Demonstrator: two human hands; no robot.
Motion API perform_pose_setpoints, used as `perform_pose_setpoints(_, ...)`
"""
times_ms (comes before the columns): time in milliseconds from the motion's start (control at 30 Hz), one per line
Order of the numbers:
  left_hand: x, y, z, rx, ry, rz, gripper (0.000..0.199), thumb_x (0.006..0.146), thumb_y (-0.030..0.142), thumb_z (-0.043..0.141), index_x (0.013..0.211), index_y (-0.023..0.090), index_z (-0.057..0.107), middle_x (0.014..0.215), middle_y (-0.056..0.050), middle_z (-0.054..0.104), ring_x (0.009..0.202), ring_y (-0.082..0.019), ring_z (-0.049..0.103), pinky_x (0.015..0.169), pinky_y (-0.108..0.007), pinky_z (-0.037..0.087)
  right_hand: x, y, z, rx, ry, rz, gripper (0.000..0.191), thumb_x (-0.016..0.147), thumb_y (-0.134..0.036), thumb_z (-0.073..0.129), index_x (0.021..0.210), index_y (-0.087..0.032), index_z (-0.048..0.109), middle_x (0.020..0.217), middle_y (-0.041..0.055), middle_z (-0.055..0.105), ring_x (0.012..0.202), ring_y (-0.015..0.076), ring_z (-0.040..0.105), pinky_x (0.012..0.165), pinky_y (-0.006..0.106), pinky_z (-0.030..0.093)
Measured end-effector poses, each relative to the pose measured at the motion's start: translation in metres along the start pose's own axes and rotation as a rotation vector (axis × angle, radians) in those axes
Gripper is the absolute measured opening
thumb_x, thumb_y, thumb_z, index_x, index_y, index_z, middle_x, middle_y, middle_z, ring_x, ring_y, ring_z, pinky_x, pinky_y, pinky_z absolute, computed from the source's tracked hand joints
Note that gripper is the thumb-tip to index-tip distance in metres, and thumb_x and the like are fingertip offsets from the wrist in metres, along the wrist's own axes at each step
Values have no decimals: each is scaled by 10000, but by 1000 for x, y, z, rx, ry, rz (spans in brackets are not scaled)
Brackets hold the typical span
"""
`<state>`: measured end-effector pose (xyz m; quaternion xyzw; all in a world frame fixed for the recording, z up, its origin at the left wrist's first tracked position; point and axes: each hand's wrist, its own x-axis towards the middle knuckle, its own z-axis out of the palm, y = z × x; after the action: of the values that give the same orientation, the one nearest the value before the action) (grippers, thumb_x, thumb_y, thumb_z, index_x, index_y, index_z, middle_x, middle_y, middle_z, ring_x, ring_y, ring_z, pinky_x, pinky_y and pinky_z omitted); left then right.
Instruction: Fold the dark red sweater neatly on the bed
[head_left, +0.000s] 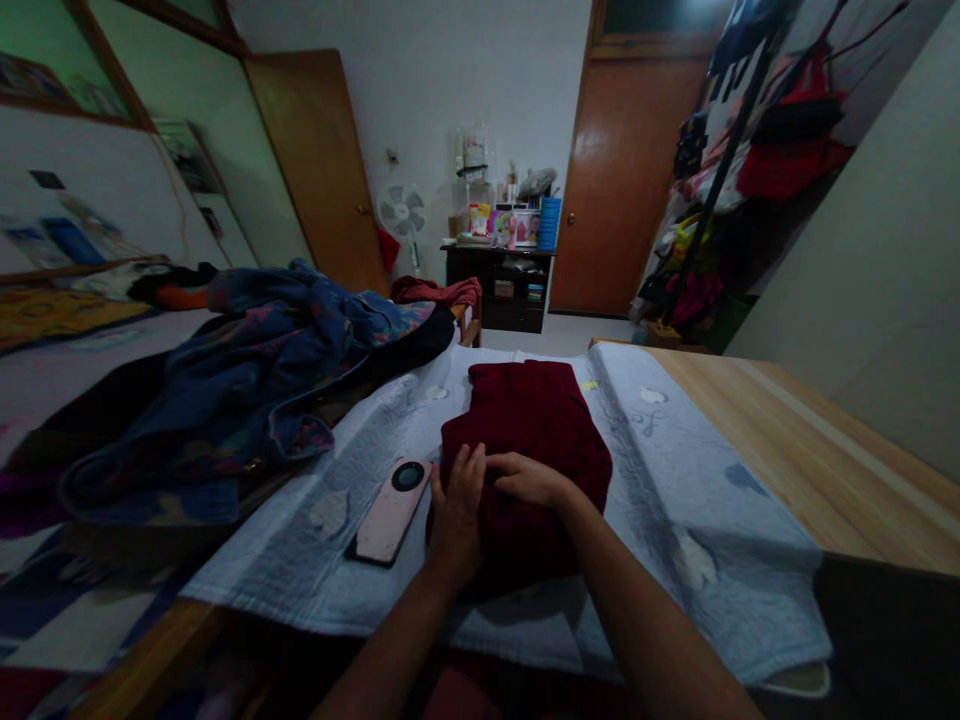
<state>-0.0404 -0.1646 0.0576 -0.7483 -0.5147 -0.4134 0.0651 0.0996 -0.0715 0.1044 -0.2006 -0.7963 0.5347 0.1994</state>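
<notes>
Your left hand (459,515) and right hand (531,480), fingers loosely bent, touch the dark red garment (536,425), seemingly gripping nothing, right of the phone (391,510).

a pale blue quilted cloth (660,480) carries the things, its right side lying over a light wood-grain surface (795,430). a folded dark red garment (536,420) lies across its middle, reaching from close to the far edge toward the near edge. just left of it lies a phone (394,510), back up and slanted. piled clothes (247,370) overlap the cloth's left edge.
</notes>
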Motion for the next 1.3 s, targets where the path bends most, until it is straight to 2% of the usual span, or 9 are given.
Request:
perform_pose_setpoints(167, 18, -8, -8, -7, -320, -60, 904, 781, 97, 471, 1524, 209, -32, 1514, -134, 350, 1323, -263, 416, 1022, -431, 372, -8, 24, 4, -53, 322, 109, 353, 683, -102, 444, 964, -195, 636, 924, 14, 676, 862, 170, 612, 848, 302, 479)
perform_pose_setpoints(267, 20, -6, -7, 128, -433, -194, 963, 707, 89, 521, 1525, 191, 24, 1454, -143, 429, 1180, -295, 523, 954, -426, 396, -17, 31, 6, -434, 659, 313, 266, 757, -117, 434, 916, -182, 638, 920, 55, 661, 888, 194, 594, 871, 331, 452)
perform_pose_setpoints(333, 17, -3, -5, 217, -433, -253, 932, 700, 72, 510, 1522, 179, 82, 1451, -153, 425, 1155, -297, 526, 963, -434, 380, -25, 34, 8, -718, 799, 471, 255, 786, -168, 498, 997, -171, 641, 1102, 110, 631, 1067, 251, 541, 966, 391, 390)
perform_pose_setpoints(433, 4, -4, 1, 268, -353, -270, 816, 749, 87, 492, 1499, 144, 174, 1509, -181, 320, 1265, -316, 431, 1023, -458, 336, -34, 35, 10, -927, 808, 669, 474, 794, -329, 599, 1226, -138, 556, 1318, 180, 512, 1205, 332, 450, 982, 458, 362)
perform_pose_setpoints(600, -15, -19, 10, 143, -245, -213, 530, 880, 194, 435, 1398, 141, 335, 1475, -161, 364, 1333, -293, 353, 1067, -473, 321, -34, 28, 3, -972, 632, 839, 555, 762, -498, 632, 1199, -162, 562, 1200, 183, 564, 1082, 344, 528, 796, 416, 443)
perform_pose_setpoints(733, -16, -22, 7, 105, -224, -196, 413, 899, 178, 407, 1310, 137, 415, 1302, -145, 520, 1232, -267, 449, 1030, -450, 358, -30, 29, -5, -954, 557, 820, 276, 836, -280, 519, 1090, -207, 600, 1065, 130, 641, 965, 259, 602, 733, 332, 423)
perform_pose_setpoints(833, -10, -16, 0, 153, -238, -266, 321, 895, 225, 455, 1203, 147, 501, 1103, -114, 596, 1070, -272, 527, 943, -437, 396, -33, 39, -7, -859, 642, 768, 190, 823, -225, 486, 956, -215, 621, 954, 91, 673, 844, 216, 621, 685, 300, 402)
perform_pose_setpoints(1100, -8, -12, -8, 281, -277, -325, 293, 894, 325, 506, 1142, 178, 558, 973, -68, 590, 982, -265, 533, 931, -443, 356, -71, 42, -52, -252, 1280, 281, 255, 733, -430, 521, 765, -188, 596, 717, 10, 605, 694, 177, 545, 678, 290, 433)
perform_pose_setpoints(1300, -14, -14, -8, 312, -260, -347, 263, 900, 329, 497, 1091, 165, 572, 968, -71, 575, 973, -263, 524, 929, -438, 361, -129, 22, -110, -226, 1901, 291, 240, 705, -392, 540, 817, -182, 569, 755, 10, 576, 713, 172, 525, 742, 328, 457)
